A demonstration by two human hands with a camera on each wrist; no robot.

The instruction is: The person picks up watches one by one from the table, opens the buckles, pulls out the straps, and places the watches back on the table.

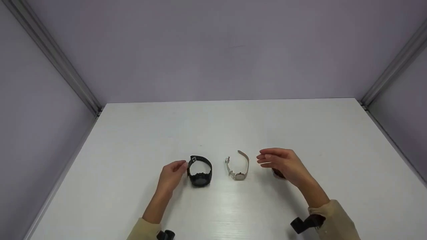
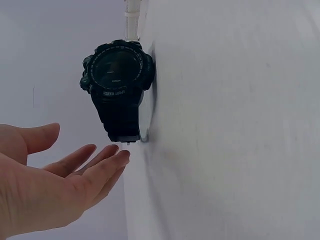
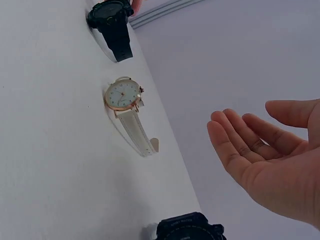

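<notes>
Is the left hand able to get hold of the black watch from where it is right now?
Probably yes. The left hand is open right beside the black watch, fingertips near its strap, nothing between them. The white watch sits apart on the far side.

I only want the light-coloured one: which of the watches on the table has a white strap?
The middle watch, standing between the two hands, has the white strap and a pale, gold-rimmed face. The black watch by the left hand is dark throughout.

Left hand open, fingers relaxed, holding nothing; right hand raised, open, fingers straight, likewise empty.
</notes>
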